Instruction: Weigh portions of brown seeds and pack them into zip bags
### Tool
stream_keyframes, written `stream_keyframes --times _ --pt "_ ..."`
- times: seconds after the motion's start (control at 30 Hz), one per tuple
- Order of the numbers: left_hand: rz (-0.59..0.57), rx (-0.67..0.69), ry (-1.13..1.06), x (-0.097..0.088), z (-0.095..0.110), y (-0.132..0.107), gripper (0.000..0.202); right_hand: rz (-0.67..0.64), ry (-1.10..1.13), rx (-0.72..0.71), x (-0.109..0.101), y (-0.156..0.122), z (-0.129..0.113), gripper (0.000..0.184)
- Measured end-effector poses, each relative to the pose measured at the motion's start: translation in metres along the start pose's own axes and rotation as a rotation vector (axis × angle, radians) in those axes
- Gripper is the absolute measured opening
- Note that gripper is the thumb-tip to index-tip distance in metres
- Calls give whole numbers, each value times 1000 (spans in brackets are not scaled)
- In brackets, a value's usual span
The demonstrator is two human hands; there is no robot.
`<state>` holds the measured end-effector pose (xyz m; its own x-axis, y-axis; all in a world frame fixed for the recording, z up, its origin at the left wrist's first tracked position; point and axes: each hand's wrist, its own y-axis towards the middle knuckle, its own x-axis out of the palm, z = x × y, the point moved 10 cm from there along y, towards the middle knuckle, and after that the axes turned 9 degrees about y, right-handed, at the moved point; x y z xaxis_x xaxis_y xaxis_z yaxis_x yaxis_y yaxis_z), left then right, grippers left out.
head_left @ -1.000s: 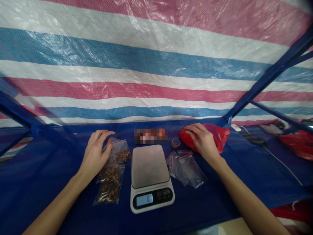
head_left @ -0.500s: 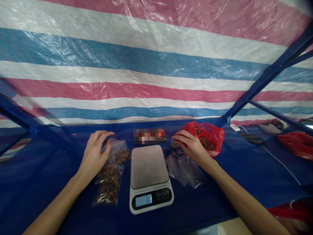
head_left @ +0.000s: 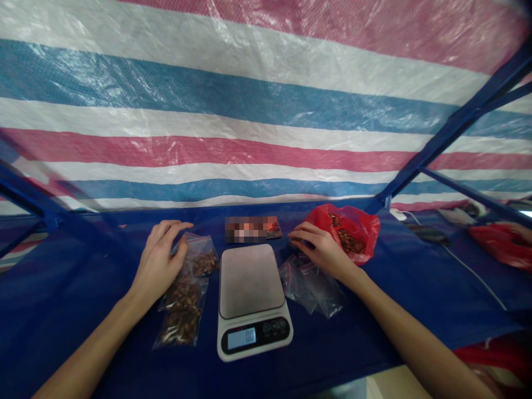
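My left hand (head_left: 163,256) is open, its fingers apart and curved, resting beside the upper zip bag (head_left: 203,259) of brown, nut-like pieces. Two more filled zip bags lie below it, the nearest being a clear bag (head_left: 179,324). On the right, my right hand (head_left: 318,244) has its fingers curled together around something small that they mostly hide. Just behind that hand sits an open red plastic bag (head_left: 368,233) holding more brown pieces. Flat zip bags (head_left: 310,288) lie beneath its wrist. Between the hands stands a white kitchen scale (head_left: 251,285) reading 0.0.
A flat printed packet (head_left: 272,226), partly blurred out, lies behind the scale on the blue tabletop (head_left: 332,354). Blue frame posts (head_left: 440,133) rise at both sides, before a striped tarp (head_left: 249,100). Farther right are a white cable (head_left: 477,274) and another red bag (head_left: 494,244).
The small round thing partly visible under my right fingers earlier is now almost covered by them. My left hand stays in place, and the view has shifted slightly.
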<state>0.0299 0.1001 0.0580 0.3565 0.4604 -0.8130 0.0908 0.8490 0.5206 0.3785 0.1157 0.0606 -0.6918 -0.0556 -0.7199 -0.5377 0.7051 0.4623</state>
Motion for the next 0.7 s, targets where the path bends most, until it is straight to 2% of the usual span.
stream_keyframes --times 0.33,0.5,0.6,0.7 --pt "-10 -8 8 0 1 0 32 52 1 -16 -12 1 -2 19" --pt "-18 -14 8 0 1 0 31 126 8 -25 -24 1 -4 23" --pt "-27 -15 6 0 1 0 31 112 -3 -13 -26 2 -6 25" --pt "-23 -16 5 0 1 0 30 160 -61 -4 -45 -1 -7 31"
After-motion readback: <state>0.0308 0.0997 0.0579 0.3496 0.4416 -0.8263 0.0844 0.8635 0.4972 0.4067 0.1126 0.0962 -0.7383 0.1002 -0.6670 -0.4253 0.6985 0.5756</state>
